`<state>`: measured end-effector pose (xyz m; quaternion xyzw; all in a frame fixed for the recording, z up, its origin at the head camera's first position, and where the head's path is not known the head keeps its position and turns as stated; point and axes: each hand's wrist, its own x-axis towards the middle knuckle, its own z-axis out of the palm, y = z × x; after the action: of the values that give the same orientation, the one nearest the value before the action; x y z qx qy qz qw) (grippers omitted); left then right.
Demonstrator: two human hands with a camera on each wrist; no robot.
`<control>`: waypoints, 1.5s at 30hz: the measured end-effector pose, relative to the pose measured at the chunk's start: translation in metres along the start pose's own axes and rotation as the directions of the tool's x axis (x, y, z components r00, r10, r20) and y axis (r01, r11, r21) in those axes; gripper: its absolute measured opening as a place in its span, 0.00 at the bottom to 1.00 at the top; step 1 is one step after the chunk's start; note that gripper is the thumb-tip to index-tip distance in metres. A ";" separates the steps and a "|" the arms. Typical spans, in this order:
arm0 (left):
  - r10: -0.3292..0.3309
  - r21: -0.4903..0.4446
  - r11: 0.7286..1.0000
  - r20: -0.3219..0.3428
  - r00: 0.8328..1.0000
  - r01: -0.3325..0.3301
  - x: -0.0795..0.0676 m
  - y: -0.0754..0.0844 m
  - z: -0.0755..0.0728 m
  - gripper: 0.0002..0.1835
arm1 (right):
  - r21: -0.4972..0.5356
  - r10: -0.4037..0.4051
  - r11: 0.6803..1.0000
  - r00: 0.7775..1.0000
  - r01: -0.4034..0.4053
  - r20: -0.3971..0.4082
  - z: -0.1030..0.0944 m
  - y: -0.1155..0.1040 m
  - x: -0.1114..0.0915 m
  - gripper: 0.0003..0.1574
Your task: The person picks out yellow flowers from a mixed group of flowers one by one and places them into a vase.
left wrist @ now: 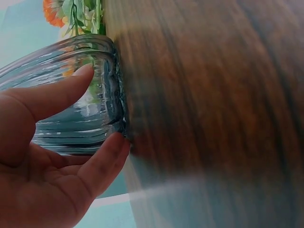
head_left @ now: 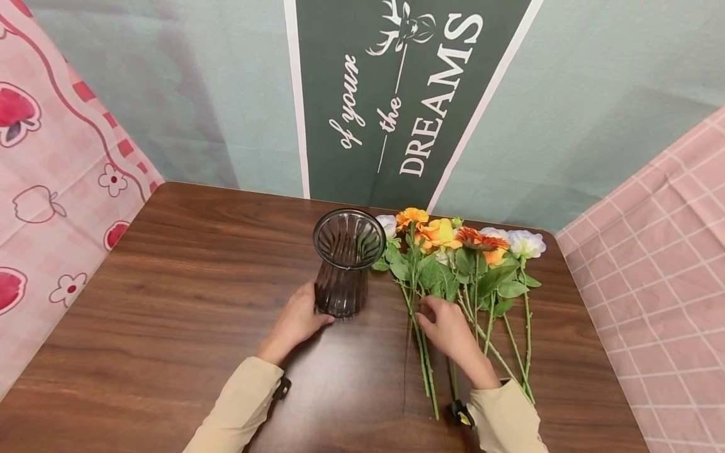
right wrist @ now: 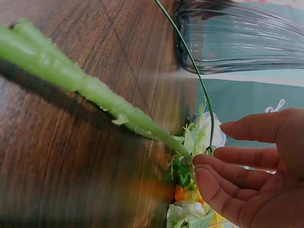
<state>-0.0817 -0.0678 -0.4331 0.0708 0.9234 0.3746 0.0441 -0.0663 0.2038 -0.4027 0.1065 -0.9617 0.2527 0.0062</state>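
A dark, see-through ribbed glass vase (head_left: 342,286) with a flared rim stands upright on the table. My left hand (head_left: 296,318) holds its lower part from the left; in the left wrist view the thumb (left wrist: 61,95) lies along the glass and the fingers reach round the base. My right hand (head_left: 450,330) is over the stems of a spread of artificial flowers (head_left: 442,234), right of the vase. The right wrist view shows its thumb and fingers apart, beside a thin dark-green stem (right wrist: 198,76) and a thick green stem (right wrist: 118,107).
Orange, yellow, rust and pale lilac blooms lie toward the table's back edge, stems pointing to the front. The brown wooden table (head_left: 187,302) is bordered by a grey-green backdrop (head_left: 238,94) with lettering and by pink cloths (head_left: 668,270) at the sides.
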 end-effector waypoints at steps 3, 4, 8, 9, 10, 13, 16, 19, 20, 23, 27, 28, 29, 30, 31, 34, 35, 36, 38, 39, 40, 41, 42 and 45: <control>-0.001 -0.002 1.000 0.007 1.000 0.001 0.001 0.000 0.001 0.37 | 0.012 0.029 0.999 1.000 -0.029 -0.003 0.000 -0.001 0.003 0.12; -0.002 -0.004 1.000 0.009 1.000 0.002 0.002 0.000 0.001 0.37 | 0.019 0.038 0.999 0.999 -0.038 -0.004 0.000 -0.002 0.004 0.12; -0.013 -0.012 1.000 0.013 1.000 0.013 0.002 -0.001 0.002 0.36 | 0.056 0.075 0.996 0.997 -0.075 0.005 0.001 -0.002 0.007 0.10; -0.014 -0.013 1.000 0.014 1.000 0.014 0.002 -0.001 0.001 0.36 | 0.068 0.087 0.994 0.996 -0.087 0.012 0.001 -0.002 0.008 0.10; -0.016 -0.014 1.000 0.015 1.000 0.017 0.002 0.000 0.001 0.35 | 0.085 0.104 0.991 0.994 -0.105 0.025 0.000 -0.002 0.009 0.10; -0.012 -0.012 1.000 0.014 1.000 0.012 0.003 0.000 0.000 0.33 | 0.130 0.156 0.978 0.985 -0.164 0.070 0.000 -0.003 0.014 0.10; -0.017 -0.014 1.000 0.015 1.000 0.017 0.003 0.000 0.000 0.32 | 0.150 0.203 0.964 0.972 -0.220 0.118 -0.001 -0.003 0.020 0.11; -0.023 -0.006 1.000 0.017 1.000 0.023 0.004 0.000 0.000 0.31 | 0.146 0.219 0.959 0.963 -0.242 0.154 -0.001 -0.001 0.024 0.12; -0.028 -0.005 1.000 0.016 0.999 0.028 0.004 0.000 0.000 0.31 | 0.147 0.224 0.957 0.961 -0.249 0.165 -0.001 -0.001 0.025 0.12; -0.015 0.013 1.000 0.007 1.000 0.015 0.004 -0.001 0.002 0.31 | 0.170 0.235 0.948 0.953 -0.268 0.190 0.001 0.001 0.028 0.11; 0.004 0.024 1.000 -0.002 1.000 -0.004 0.004 -0.001 0.003 0.31 | 0.210 0.259 0.930 0.944 -0.301 0.204 0.003 0.002 0.032 0.09; 0.008 0.024 1.000 -0.002 1.000 -0.008 0.004 -0.001 0.003 0.32 | 0.229 0.271 0.920 0.939 -0.317 0.212 0.003 0.002 0.032 0.08; 0.005 0.021 1.000 0.000 1.000 -0.005 0.004 0.000 0.002 0.32 | 0.249 0.281 0.909 0.933 -0.333 0.223 0.003 0.002 0.033 0.07; 0.003 0.020 1.000 0.003 1.000 -0.003 0.004 0.000 0.002 0.32 | 0.272 0.291 0.896 0.927 -0.350 0.237 0.003 0.002 0.033 0.07; 0.000 0.019 1.000 0.006 1.000 0.000 0.004 0.001 0.002 0.32 | 0.294 0.299 0.883 0.921 -0.367 0.250 0.003 0.002 0.034 0.06; -0.007 0.012 1.000 0.011 1.000 0.007 0.005 0.002 0.001 0.33 | 0.354 0.329 0.836 0.900 -0.419 0.287 0.003 0.002 0.035 0.05; -0.010 0.012 1.000 0.013 1.000 0.010 0.005 0.003 0.000 0.33 | 0.366 0.332 0.827 0.896 -0.427 0.295 0.003 0.002 0.035 0.04; -0.012 0.013 1.000 0.015 1.000 0.012 0.005 0.003 0.000 0.33 | 0.374 0.336 0.819 0.892 -0.435 0.301 0.003 0.002 0.035 0.04; -0.020 0.016 1.000 0.018 1.000 0.020 0.005 0.004 -0.001 0.33 | 0.387 0.342 0.806 0.886 -0.448 0.312 0.003 0.003 0.037 0.04; -0.024 0.019 1.000 0.021 0.999 0.024 0.006 0.004 -0.001 0.33 | 0.394 0.343 0.801 0.884 -0.451 0.317 0.003 0.003 0.037 0.04; -0.028 0.021 0.999 0.023 0.999 0.027 0.006 0.005 -0.001 0.33 | 0.404 0.343 0.793 0.882 -0.456 0.322 0.002 0.003 0.038 0.05; -0.032 0.022 0.999 0.026 0.999 0.031 0.006 0.005 -0.001 0.33 | 0.412 0.344 0.786 0.880 -0.460 0.326 0.002 0.003 0.039 0.05; -0.034 0.024 0.999 0.028 0.999 0.034 0.006 0.005 -0.002 0.33 | 0.418 0.344 0.782 0.879 -0.463 0.329 0.002 0.004 0.039 0.05; -0.036 0.024 0.999 0.030 0.999 0.035 0.006 0.005 -0.002 0.33 | 0.437 0.344 0.768 0.877 -0.468 0.335 0.001 0.004 0.040 0.06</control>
<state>-0.0873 -0.0645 -0.4284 0.0606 0.9280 0.3619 0.0640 -0.1066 0.1987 -0.4029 -0.0786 -0.8547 0.4762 -0.1910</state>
